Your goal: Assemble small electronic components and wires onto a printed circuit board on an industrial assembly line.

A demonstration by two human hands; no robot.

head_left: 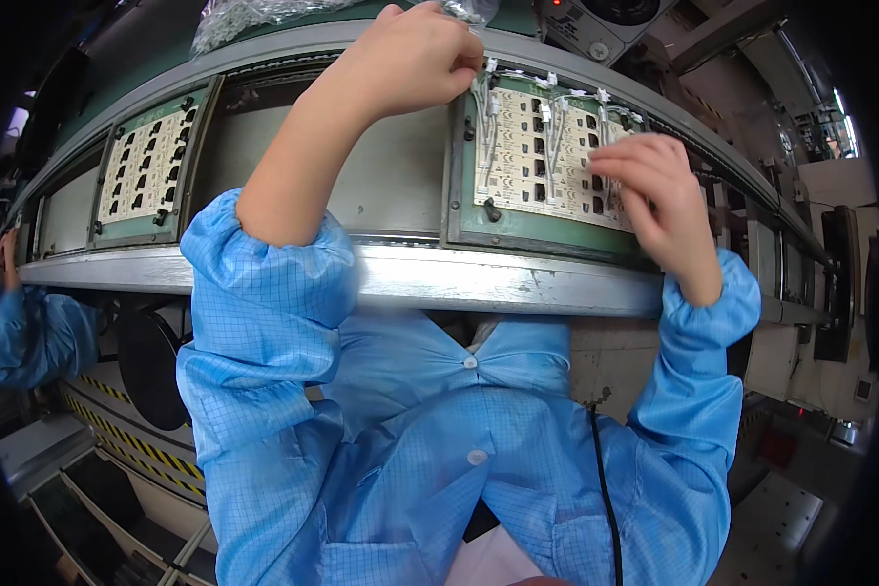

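Note:
A green fixture plate on the conveyor line carries a cream circuit-board panel with rows of black components. Several white cables with white plug connectors lie along its far edge and hang down over the panel. My left hand is at the plate's far left corner, fingers curled together; what they may pinch is hidden. Over the right part of the panel is my right hand, slightly blurred, its fingers stretched out and thumb apart, with nothing seen in it.
A second fixture with a cream panel sits farther left on the conveyor. Clear plastic bags with small white parts lie beyond the far rail. The near metal rail runs before me. A co-worker's blue sleeve shows far left.

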